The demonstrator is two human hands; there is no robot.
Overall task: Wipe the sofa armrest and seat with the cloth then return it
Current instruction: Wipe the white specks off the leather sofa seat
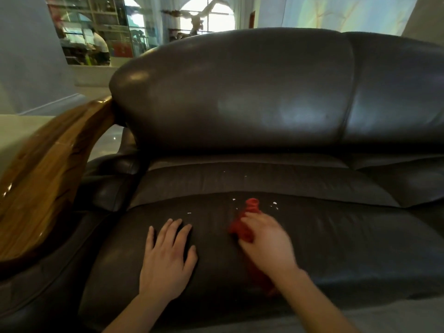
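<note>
A dark brown leather sofa fills the view; its seat cushion lies right below me. My right hand grips a bunched red cloth and holds it against the middle of the seat. One end of the cloth sticks out beyond the fingers, and more red shows under the wrist. My left hand rests flat on the seat to the left, fingers spread and straight. Small white specks dot the cushion just beyond the cloth. The wooden armrest curves along the left side, away from both hands.
The sofa's padded backrest rises behind the seat, and a second seat section continues to the right. Beyond the armrest are a pale floor and a wall with a mirror.
</note>
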